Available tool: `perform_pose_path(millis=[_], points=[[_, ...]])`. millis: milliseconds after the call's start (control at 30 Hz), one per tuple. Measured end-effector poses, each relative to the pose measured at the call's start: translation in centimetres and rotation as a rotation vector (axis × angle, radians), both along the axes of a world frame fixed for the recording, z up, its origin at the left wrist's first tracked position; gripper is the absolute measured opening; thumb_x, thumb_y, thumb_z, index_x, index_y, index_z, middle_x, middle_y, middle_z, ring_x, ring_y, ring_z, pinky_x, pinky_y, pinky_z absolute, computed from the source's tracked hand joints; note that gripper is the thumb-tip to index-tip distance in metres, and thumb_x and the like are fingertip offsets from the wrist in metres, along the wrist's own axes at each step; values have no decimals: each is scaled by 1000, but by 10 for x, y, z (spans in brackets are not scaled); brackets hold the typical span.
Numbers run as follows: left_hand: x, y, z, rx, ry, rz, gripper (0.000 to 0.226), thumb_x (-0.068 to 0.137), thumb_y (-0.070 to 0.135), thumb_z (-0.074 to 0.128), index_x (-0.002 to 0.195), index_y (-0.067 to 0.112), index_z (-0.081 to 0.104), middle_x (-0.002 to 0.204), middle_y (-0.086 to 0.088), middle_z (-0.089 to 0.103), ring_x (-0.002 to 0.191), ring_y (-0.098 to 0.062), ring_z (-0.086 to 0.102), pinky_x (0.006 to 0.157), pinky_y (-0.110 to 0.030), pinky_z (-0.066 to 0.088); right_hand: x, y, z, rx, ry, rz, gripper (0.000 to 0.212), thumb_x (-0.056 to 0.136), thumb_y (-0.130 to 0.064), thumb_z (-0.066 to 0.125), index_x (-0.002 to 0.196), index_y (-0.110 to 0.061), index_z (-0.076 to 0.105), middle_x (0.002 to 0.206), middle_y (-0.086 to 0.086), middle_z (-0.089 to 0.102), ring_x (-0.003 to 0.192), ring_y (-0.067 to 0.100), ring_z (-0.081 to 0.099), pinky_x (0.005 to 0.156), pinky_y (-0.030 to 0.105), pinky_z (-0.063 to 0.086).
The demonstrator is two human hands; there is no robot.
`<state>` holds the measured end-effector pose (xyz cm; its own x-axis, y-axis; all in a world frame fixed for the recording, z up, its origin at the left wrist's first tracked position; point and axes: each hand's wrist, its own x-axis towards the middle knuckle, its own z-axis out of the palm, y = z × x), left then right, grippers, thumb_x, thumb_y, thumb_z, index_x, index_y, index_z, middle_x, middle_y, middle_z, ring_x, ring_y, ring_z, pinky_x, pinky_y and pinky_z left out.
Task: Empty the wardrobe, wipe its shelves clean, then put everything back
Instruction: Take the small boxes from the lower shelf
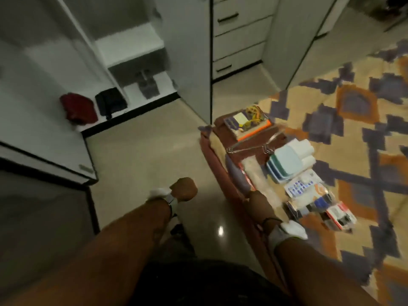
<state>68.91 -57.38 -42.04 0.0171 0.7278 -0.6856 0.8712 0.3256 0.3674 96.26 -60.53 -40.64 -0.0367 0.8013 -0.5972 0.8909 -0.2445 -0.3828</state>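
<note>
Open wardrobe (136,40) on the left, red bundle (78,109) on its bottom shelf. Rug (353,107) on the right, stacked plates (284,164) out on it. Reaching forward and down: left hand (184,188) balled over the floor (143,151), gripping nothing; right hand (257,198) at the maroon cloth (215,160), fingers hidden, grip unclear.

Stretching both arms (136,228) forward and down, right of the wardrobe (130,47); balling the left hand (183,189) nearer it; pointing the right hand (256,198) downward farther off, fingers blurred.

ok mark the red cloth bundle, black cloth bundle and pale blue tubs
red cloth bundle (78,111): head view, middle
black cloth bundle (111,102): head view, middle
pale blue tubs (286,161): head view, top lid
</note>
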Motion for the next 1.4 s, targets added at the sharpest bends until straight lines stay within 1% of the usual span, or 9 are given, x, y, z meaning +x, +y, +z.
perform_pose_path(millis=[100,233,300,467,567,633,833,1067,1400], points=[[-86,14,-21,4,49,29,36,99,14,52,64,11,46,71,-4,46,84,-25,52,76,-31,46,-50,64,-57,47,-43,95,61,74,-47,52,131,-25,56,131,6,62,114,27,62,97,38,51],[-171,28,-21,-73,10,136,24,102,12,47,107,-2,66,110,-18,63,110,-37,60,85,-35,44,-131,127,-81,21,-112,239,57,80,-49,31,106,-12,66,108,11,69,100,30,68,91,34,49],[-216,41,-20,-42,44,202,29,101,16,49,120,2,66,121,-16,65,115,-35,60,92,-37,46,-180,160,-84,92,-91,248,62,87,-55,28,120,-14,62,120,12,60,108,29,65,91,32,49],[-299,89,-31,-96,50,200,24,101,9,45,89,-1,63,103,-22,61,101,-36,62,71,-26,37,-303,226,-3,94,-33,376,36,96,-25,53,126,-10,64,135,17,52,127,37,50,102,35,44],[-324,132,-35,-80,-5,237,21,103,9,44,97,5,64,103,-18,56,89,-24,52,83,-27,42,-332,279,-11,82,-61,433,33,98,-28,52,126,-14,64,124,14,60,124,34,50,99,31,40],[-341,175,-46,-79,-18,266,17,103,11,46,95,10,60,100,-16,52,87,-19,44,77,-28,35,-351,328,-32,49,-75,446,31,97,-28,54,122,-13,65,122,15,62,117,34,57,96,34,43],[-380,284,-41,-57,9,465,25,100,18,51,81,4,59,88,-16,54,77,-28,48,75,-37,40,-400,467,-55,-46,-55,536,29,96,-13,53,116,4,65,120,22,61,110,37,59,93,37,47],[-437,395,-46,0,6,674,29,101,23,53,108,-1,69,114,-17,65,109,-35,60,91,-35,46,-463,598,-67,-22,-36,628,27,97,-8,48,115,5,64,120,19,62,112,32,57,90,30,39],[-543,531,-132,-27,-98,744,29,103,16,48,116,-3,65,121,-19,64,115,-35,59,97,-36,44,-591,758,-144,90,-61,682,24,97,-7,53,111,7,66,115,22,64,112,37,57,92,33,38]])
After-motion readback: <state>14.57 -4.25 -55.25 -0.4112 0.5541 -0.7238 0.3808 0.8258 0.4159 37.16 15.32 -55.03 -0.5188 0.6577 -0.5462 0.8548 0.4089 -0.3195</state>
